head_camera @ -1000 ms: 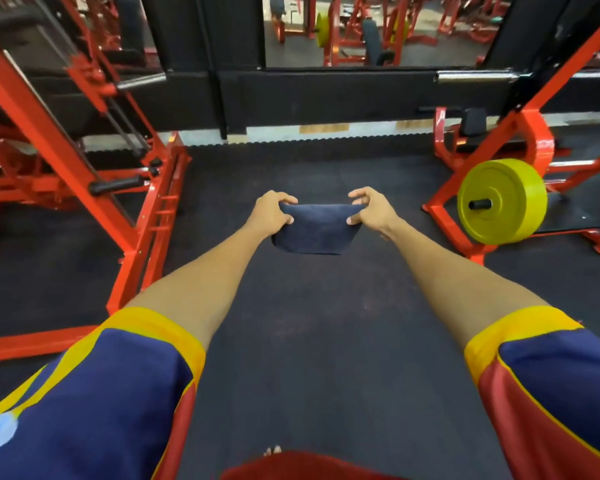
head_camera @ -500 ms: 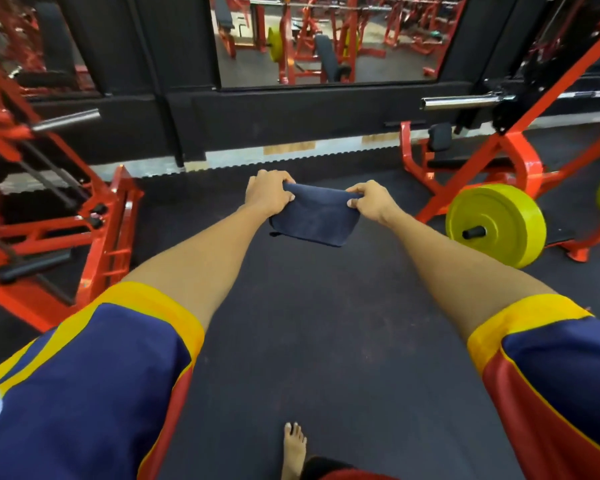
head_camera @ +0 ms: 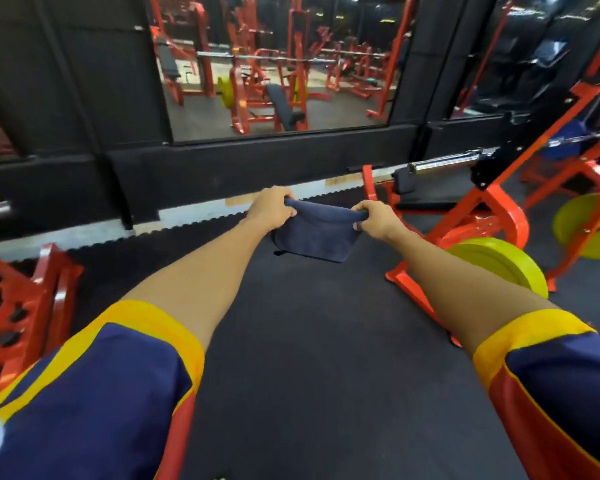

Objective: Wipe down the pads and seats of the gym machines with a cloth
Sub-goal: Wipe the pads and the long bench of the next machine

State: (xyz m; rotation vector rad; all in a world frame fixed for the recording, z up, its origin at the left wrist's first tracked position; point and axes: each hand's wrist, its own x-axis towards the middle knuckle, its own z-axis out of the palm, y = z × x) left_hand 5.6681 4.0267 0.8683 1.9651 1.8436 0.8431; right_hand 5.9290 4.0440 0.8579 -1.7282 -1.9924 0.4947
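A folded dark blue cloth (head_camera: 317,235) hangs in the air in front of me, stretched between both hands at arm's length. My left hand (head_camera: 271,207) grips its upper left corner. My right hand (head_camera: 378,218) grips its upper right corner. To the right stands a red machine (head_camera: 492,216) with a small black pad (head_camera: 404,180) beside a chrome bar (head_camera: 444,164). The cloth touches no pad or seat.
Yellow weight plates (head_camera: 503,263) sit on the red machine at right, another yellow plate (head_camera: 589,226) farther right. A red frame (head_camera: 39,299) stands at left. A mirror (head_camera: 274,64) on the black wall ahead reflects benches and racks. Dark rubber floor (head_camera: 309,341) lies underfoot.
The view has swung up and to the right, so the left frame slid out and the right machine came closer. Both hands kept holding the cloth stretched between them.
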